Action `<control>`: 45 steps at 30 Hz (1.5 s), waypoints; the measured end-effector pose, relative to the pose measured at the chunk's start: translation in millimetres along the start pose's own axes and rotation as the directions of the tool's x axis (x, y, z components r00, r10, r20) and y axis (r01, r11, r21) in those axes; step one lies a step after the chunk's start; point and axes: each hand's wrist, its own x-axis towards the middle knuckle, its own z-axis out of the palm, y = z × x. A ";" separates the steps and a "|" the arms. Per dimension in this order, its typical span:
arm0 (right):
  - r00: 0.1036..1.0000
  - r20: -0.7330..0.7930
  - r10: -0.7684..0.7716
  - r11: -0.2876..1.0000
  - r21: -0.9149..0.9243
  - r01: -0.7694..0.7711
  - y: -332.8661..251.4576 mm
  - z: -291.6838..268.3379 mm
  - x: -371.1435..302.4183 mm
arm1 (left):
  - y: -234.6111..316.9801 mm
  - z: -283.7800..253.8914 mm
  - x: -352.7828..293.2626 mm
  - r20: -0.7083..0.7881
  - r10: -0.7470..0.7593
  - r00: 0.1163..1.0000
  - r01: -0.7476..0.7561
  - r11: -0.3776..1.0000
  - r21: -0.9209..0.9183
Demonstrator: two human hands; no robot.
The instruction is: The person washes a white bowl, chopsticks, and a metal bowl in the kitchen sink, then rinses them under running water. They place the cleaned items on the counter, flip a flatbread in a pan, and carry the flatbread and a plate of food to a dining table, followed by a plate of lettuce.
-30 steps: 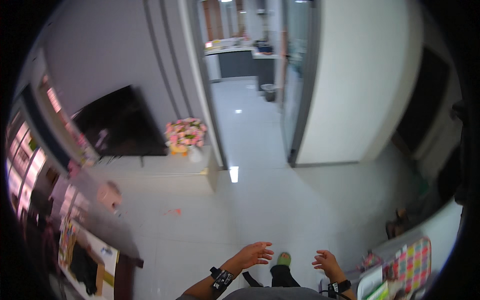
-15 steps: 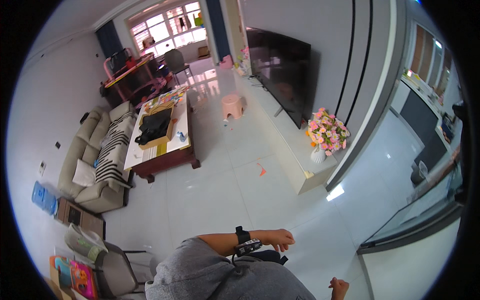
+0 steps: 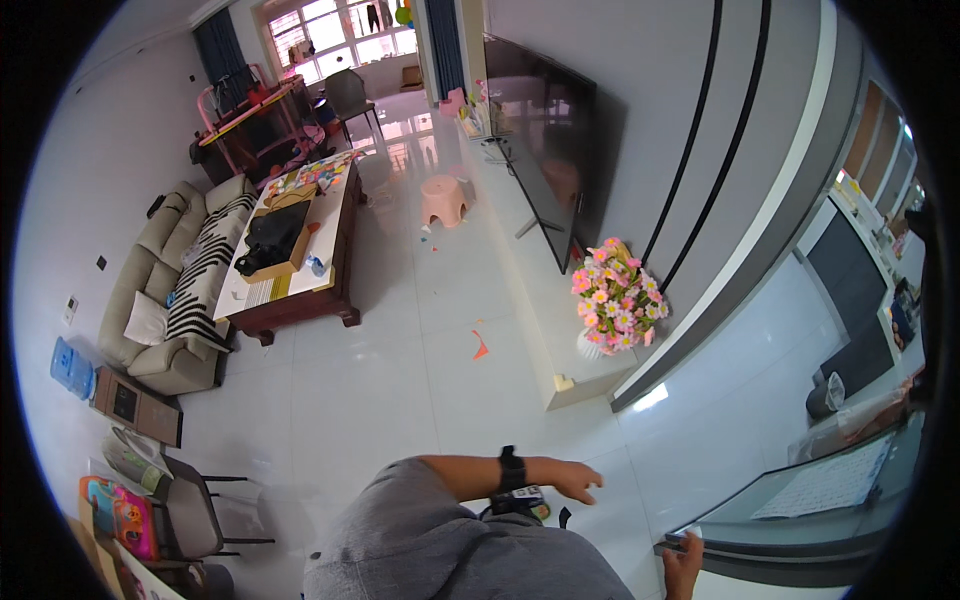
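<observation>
My left hand point(image 3: 575, 481) is held across my front, fingers loosely stretched to the right with nothing seen in them. A black strap point(image 3: 512, 470) circles that wrist, with a small dark device point(image 3: 520, 497) hanging under it. Lower right, my right hand point(image 3: 683, 567) is raised with its fingers bent together at the near corner of a dark-framed glass panel point(image 3: 800, 505). A small whitish patch shows at its fingertips; I cannot make out what it is. A sheet of white paper point(image 3: 830, 480) covered in marks shows on the glass.
A low white cabinet point(image 3: 560, 375) with a flower vase point(image 3: 590, 345) and television point(image 3: 550, 150) runs along the right wall. A coffee table point(image 3: 270, 300), sofa point(image 3: 150, 290) and grey chair point(image 3: 190, 510) stand left. A pink stool point(image 3: 443, 200) and orange scraps point(image 3: 480, 345) are on the floor.
The view has shifted toward the right, bringing the paper on the glass into sight. My right hand has come up to the panel's corner. My left hand's fingers have straightened somewhat.
</observation>
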 end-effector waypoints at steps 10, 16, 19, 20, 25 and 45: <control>0.910 0.345 -0.228 0.757 0.650 -0.056 -12.8 -71.4 121.3 | 163.1 -43.7 181.2 0.581 0.489 0.651 -0.325 0.871 -0.369; 0.906 0.354 -0.230 0.913 0.401 0.075 -0.4 -137.4 186.4 | 237.8 -54.2 270.4 0.239 0.531 0.813 -0.367 0.785 -0.499; 0.838 0.213 -0.502 0.811 0.452 0.371 11.8 -190.3 219.1 | 284.9 -61.6 300.5 0.133 0.372 0.919 -0.247 0.802 -0.544; 0.835 0.259 -0.486 0.837 0.414 0.358 15.8 -203.5 235.5 | 294.9 -67.6 315.2 0.104 0.266 0.958 -0.169 0.821 -0.545; 0.831 0.270 -0.486 0.842 0.399 0.362 29.1 -230.6 297.6 | 305.4 -84.2 368.5 -0.266 0.169 0.949 -0.277 0.850 -0.448; 0.963 0.251 -0.100 0.995 0.049 0.091 145.0 -377.6 659.8 | 313.2 -319.5 733.2 0.149 0.443 0.884 -0.421 0.893 -0.159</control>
